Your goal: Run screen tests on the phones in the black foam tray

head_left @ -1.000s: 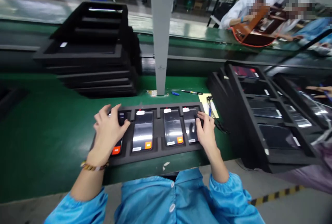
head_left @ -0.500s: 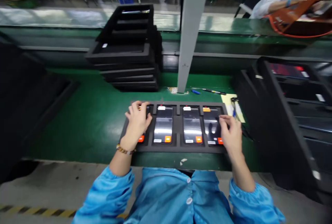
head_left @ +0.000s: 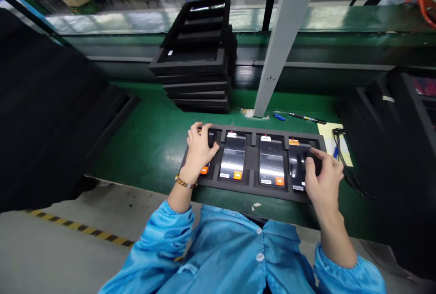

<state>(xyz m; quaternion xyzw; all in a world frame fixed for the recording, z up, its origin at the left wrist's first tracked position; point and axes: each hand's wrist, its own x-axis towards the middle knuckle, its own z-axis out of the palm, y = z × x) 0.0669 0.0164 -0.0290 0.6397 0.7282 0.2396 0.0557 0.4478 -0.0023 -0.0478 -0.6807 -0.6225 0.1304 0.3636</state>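
Observation:
A black foam tray (head_left: pixel 251 158) lies on the green bench before me, with dark-screened phones in its slots. The middle two, a left phone (head_left: pixel 233 155) and a right phone (head_left: pixel 271 161), show white labels and orange stickers. My left hand (head_left: pixel 199 151) is over the leftmost phone (head_left: pixel 211 139), fingers spread and curled at its top end, covering most of it. By the right edge of the rightmost phone (head_left: pixel 298 162), my right hand (head_left: pixel 323 173) has its thumb and index finger apart. Whether either hand touches its phone is hard to see.
Behind the tray stands a stack of black trays (head_left: pixel 197 71), beside a grey post (head_left: pixel 284 35). More black trays (head_left: pixel 391 149) rise at right. A blue pen cap (head_left: pixel 279 117), a pen (head_left: pixel 306 118), yellow paper (head_left: pixel 327 137) and a black cable (head_left: pixel 347 171) lie nearby. Black cloth-like material (head_left: pixel 51 117) fills the left.
The view has swung left, so the bench and tray appear farther right. My right thumb and index finger have parted from a pinch. My left hand stays over the leftmost phone.

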